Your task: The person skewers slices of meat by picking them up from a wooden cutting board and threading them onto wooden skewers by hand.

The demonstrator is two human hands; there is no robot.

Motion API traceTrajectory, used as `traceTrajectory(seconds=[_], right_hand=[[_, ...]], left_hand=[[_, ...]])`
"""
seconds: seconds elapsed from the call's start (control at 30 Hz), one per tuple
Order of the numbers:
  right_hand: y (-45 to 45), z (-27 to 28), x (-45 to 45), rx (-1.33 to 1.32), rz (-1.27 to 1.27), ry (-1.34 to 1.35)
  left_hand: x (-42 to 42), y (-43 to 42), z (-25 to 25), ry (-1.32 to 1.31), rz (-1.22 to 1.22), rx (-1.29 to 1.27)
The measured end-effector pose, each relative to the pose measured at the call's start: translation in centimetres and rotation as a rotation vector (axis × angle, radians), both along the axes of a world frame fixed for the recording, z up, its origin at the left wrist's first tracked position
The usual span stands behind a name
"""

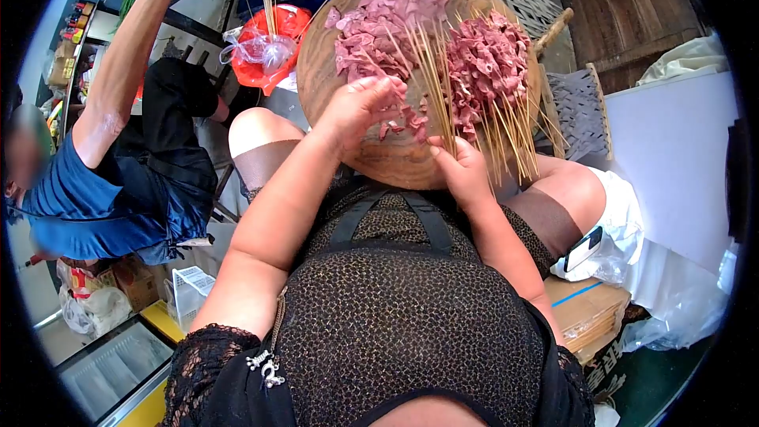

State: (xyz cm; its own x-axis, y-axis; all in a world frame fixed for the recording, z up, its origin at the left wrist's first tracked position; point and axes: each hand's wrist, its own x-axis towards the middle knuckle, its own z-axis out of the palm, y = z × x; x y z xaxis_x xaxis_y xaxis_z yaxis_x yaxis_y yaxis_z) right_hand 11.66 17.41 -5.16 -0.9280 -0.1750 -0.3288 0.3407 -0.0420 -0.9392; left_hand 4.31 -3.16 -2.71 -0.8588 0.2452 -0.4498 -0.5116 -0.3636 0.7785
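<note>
On the round wooden board [320, 55] lies a loose heap of sliced pink meat [395, 12], with threaded meat skewers [489, 63] piled to its right, their bare stick ends fanned toward me. My left hand [365, 109] is closed at the near edge of the loose meat, a small piece at its fingertips. My right hand [461, 168] grips the lower ends of a bundle of thin wooden sticks [433, 71], which point away from me between the two piles. A few meat scraps [409, 122] lie between my hands.
A red bag [294, 25] with plastic film and sticks stands left of the board. A co-worker in a blue shirt [79, 198] is at the left, one arm raised. Woven stools [581, 111] are at the right. A phone [583, 249] rests beside my right thigh.
</note>
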Motion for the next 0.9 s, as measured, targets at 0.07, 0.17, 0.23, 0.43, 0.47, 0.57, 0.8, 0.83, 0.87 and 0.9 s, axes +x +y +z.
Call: traceTrajectory(seconds=[0.07,0.17,0.23,0.43,0.47,0.57,0.8,0.83,0.87,0.9], right_hand=[[0.1,-0.6,-0.2,-0.047,-0.056,0.019],[0.4,-0.6,-0.7,-0.113,-0.138,-0.020],[0.5,-0.3,-0.8,-0.154,-0.180,-0.034],[0.6,-0.5,-0.9,-0.216,-0.226,-0.012],[0.6,-0.5,-0.9,-0.217,-0.231,-0.011],[0.8,-0.4,-0.6,-0.234,-0.251,-0.027],[0.7,-0.3,-0.4,-0.145,-0.160,-0.030],[0.7,-0.3,-0.3,-0.151,-0.130,-0.024],[0.6,-0.3,-0.1,-0.154,-0.128,-0.023],[0.6,-0.2,0.0,-0.084,-0.100,-0.007]], left_hand=[[0.2,0.4,0.4,-0.005,-0.061,-0.088],[-3.0,-0.2,1.2,0.134,-0.164,-0.475],[-6.8,-1.4,0.6,0.768,0.039,-0.974],[-11.3,-2.2,-0.7,1.004,-0.257,-1.532],[-11.0,-2.2,-0.8,1.009,-0.259,-1.531],[-9.1,-1.9,0.2,1.010,-0.211,-1.676],[-4.5,-2.3,1.0,0.544,0.050,-1.086],[-4.8,-2.7,0.0,0.350,0.095,-0.754],[-4.8,-2.9,-0.6,0.350,0.097,-0.757],[-4.8,-2.8,-0.5,0.262,0.106,-0.456]])
